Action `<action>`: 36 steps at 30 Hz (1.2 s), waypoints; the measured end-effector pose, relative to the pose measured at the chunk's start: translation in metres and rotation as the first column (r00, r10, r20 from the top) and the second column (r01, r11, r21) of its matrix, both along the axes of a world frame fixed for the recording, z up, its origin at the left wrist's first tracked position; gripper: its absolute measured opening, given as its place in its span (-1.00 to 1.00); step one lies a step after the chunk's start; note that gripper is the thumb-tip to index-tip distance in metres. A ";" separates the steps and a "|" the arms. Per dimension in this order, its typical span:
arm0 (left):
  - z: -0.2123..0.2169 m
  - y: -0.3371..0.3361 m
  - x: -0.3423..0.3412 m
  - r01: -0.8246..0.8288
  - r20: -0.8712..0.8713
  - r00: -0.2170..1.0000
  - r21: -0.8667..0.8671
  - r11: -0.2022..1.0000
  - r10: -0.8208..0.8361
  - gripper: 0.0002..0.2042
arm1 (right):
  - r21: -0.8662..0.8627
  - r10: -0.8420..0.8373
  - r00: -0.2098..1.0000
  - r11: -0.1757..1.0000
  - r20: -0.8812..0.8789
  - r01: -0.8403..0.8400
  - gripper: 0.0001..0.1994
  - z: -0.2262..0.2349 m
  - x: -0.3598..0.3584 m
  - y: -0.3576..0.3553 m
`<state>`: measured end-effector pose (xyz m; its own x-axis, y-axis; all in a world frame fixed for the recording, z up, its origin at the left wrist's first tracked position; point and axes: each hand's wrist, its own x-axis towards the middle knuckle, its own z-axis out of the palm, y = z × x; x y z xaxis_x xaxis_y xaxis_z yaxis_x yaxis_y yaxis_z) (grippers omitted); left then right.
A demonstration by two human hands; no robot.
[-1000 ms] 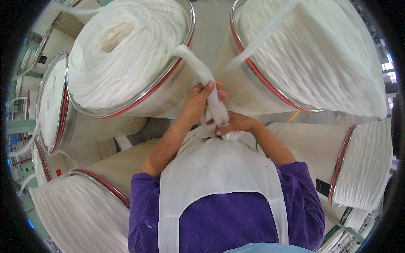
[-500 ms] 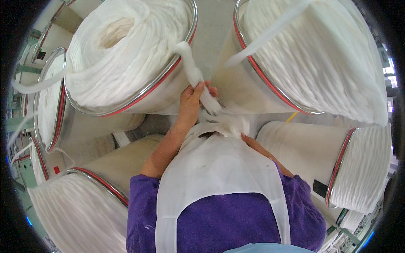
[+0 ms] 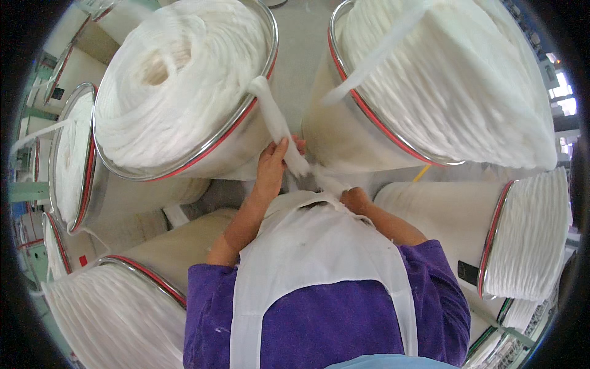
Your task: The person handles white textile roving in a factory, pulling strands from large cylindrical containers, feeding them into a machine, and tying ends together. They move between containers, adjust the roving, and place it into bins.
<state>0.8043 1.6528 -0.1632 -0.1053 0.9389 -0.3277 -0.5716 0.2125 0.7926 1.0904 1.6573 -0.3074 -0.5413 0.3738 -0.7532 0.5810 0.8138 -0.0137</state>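
Observation:
A thick white sliver strand (image 3: pixel 275 117) hangs over the rim of the far-left can and runs down to my left hand (image 3: pixel 274 165). My left thumb and fingers are closed on it, and its frayed end shows just below them. My right hand (image 3: pixel 356 200) is curled shut at the top of my white apron (image 3: pixel 326 240), gripping a loose tuft of sliver (image 3: pixel 330 183) that points toward the strand's end. Thin wisps lie between the two ends; whether they join I cannot tell. The right fingertips are partly hidden.
Tall cans of coiled white sliver surround me: a far-left can (image 3: pixel 215 147), a far-right can (image 3: pixel 393 138), a near-left can (image 3: pixel 178 246) and a right can (image 3: pixel 442 215). Another strand (image 3: pixel 369 61) hangs over the far-right rim. A yellow line (image 3: pixel 422 173) marks the floor.
My right hand has come further into sight, now curled, with a tuft stretched out from it. My left hand sits slightly lower, still on the strand. The view has shifted a little.

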 end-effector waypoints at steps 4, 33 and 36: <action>-0.003 -0.008 -0.005 -0.012 0.008 1.000 0.012 1.000 0.012 -0.67 | -0.113 -0.139 0.985 0.985 -0.098 0.128 -0.71 0.056 -0.014 0.007; 0.032 0.001 0.005 0.177 0.211 0.966 -0.109 0.978 -0.151 -0.70 | -0.937 -0.885 -0.349 0.215 -0.307 0.277 -0.67 0.215 -0.109 0.047; 0.046 0.013 0.007 0.127 0.253 0.961 -0.047 0.991 -0.111 -0.70 | -0.905 -0.847 -0.337 0.333 -0.410 0.264 -0.64 0.212 -0.109 0.043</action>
<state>0.8112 1.6660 -0.1170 0.0986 0.9167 -0.3873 -0.7169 0.3353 0.6112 0.9813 1.7003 -0.0956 -0.3993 0.8947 -0.2004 0.0065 -0.2158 -0.9764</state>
